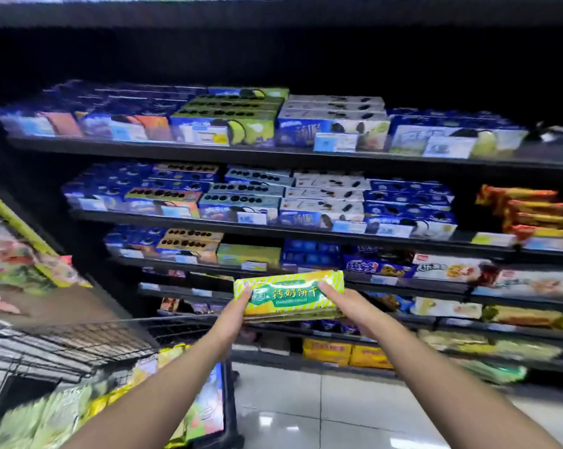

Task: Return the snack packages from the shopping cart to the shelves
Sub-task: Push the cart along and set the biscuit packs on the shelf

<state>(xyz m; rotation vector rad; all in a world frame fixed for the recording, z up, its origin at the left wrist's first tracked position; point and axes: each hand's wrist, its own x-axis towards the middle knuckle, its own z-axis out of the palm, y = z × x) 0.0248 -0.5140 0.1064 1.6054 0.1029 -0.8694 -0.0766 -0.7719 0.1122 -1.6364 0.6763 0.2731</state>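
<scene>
Shop aisle, dark shelves (273,153) packed with blue biscuit boxes (322,124), glossy tiled floor (322,409), wire shopping cart (79,345) at your lower left, your left hand (231,319) and right hand (348,307) both gripping one yellow-green biscuit packet (289,294), thumbs on top, held before the lower shelves

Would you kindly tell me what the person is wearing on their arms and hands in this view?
Nothing that shows: the left hand and right hand are bare, with no glove, watch or bracelet visible. The left forearm and right forearm are uncovered down to the frame's edge, so no sleeve is in view.
</scene>
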